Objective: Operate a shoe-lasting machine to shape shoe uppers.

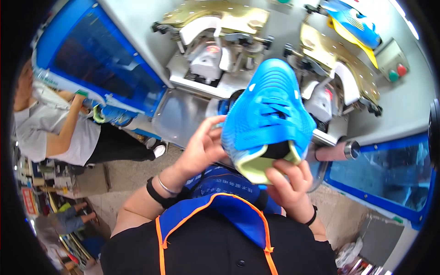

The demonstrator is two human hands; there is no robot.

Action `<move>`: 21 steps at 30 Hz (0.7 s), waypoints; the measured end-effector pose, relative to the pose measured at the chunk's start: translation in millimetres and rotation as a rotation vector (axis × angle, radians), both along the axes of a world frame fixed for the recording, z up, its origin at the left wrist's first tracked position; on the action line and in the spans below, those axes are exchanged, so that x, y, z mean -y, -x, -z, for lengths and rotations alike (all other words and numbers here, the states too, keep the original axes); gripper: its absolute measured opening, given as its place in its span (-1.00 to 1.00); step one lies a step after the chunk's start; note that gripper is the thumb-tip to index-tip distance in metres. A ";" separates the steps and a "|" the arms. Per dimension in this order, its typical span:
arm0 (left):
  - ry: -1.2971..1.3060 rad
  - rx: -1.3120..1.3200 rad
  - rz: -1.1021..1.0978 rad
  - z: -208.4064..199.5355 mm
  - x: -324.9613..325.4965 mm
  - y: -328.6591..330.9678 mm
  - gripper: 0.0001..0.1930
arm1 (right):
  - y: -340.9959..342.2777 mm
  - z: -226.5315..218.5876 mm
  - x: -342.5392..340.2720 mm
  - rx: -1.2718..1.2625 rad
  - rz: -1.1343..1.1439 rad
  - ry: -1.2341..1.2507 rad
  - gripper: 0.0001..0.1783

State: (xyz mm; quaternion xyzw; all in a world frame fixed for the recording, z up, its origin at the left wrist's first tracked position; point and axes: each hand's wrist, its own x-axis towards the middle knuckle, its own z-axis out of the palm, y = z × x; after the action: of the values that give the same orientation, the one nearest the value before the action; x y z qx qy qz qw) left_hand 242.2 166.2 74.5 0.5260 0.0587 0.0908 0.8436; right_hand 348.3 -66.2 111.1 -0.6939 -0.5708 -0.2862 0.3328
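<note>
A blue sneaker (272, 110) with blue laces and a lime-yellow heel lining is held up in front of me, toe pointing away and its opening toward me. My right hand (291, 185) grips it at the heel collar, fingers at the opening's edge. At its left side, my left hand (204, 146) has curled fingers against the upper; part of them is hidden behind the shoe. Behind the sneaker stands a grey machine with a left shoe-shaping station (208, 59) and a right station (321, 98), each with white curved pads under a brass-coloured plate.
A second blue shoe (350, 20) with a yellow sole rests atop the right station. Nearby is a control box with a green button (393, 75) and a red one. A pink cylinder (337, 152) lies right of the sneaker. At left, another person (59, 123) handles a blue shoe.
</note>
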 end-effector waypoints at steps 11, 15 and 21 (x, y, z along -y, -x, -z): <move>-0.141 -0.369 -0.611 57.1 -126.4 143.2 -0.15 | 25.9 40.2 -127.6 -0.087 -0.300 0.285 -0.59; -0.090 -0.700 -0.568 108.5 -164.8 157.4 -0.14 | 24.4 34.1 -141.1 -0.082 -0.269 0.363 -0.72; -0.280 -0.774 -0.469 131.4 -214.9 122.9 0.00 | 8.2 -11.0 -177.6 -0.049 -0.225 0.307 -0.77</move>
State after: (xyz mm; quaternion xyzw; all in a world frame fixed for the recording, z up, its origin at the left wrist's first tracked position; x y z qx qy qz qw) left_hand 119.3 381.1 -56.9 0.6025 0.4734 0.0831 0.6372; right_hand 340.1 111.4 122.1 -0.6751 -0.6736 -0.1398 0.2664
